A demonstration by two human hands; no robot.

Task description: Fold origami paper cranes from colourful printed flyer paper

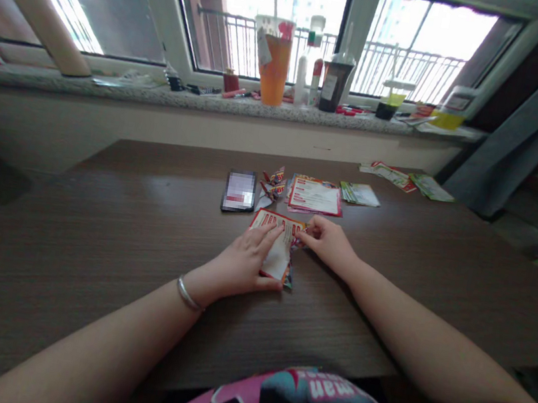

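Note:
A printed paper leaflet (280, 260) with a red-orange border lies on the table in front of me. My left hand (253, 260) rests flat on it, fingers spread, with the thumb along its near edge. At the leaflet's right edge, the fingers of my right hand (326, 240) are pinched on the paper, where the edge looks folded or bent. Just beyond are folded paper pieces (272, 187) with bold printing. A stack of similar printed leaflets (316, 196) lies to their right.
A phone (239, 192) lies left of the folded pieces. Green-and-white papers (360, 194) and more leaflets (394, 176) sit at the back right of the table (116, 239). The granite windowsill (188, 100) holds an orange drink cup (275, 68), a dark drink cup (334, 87) and bottles.

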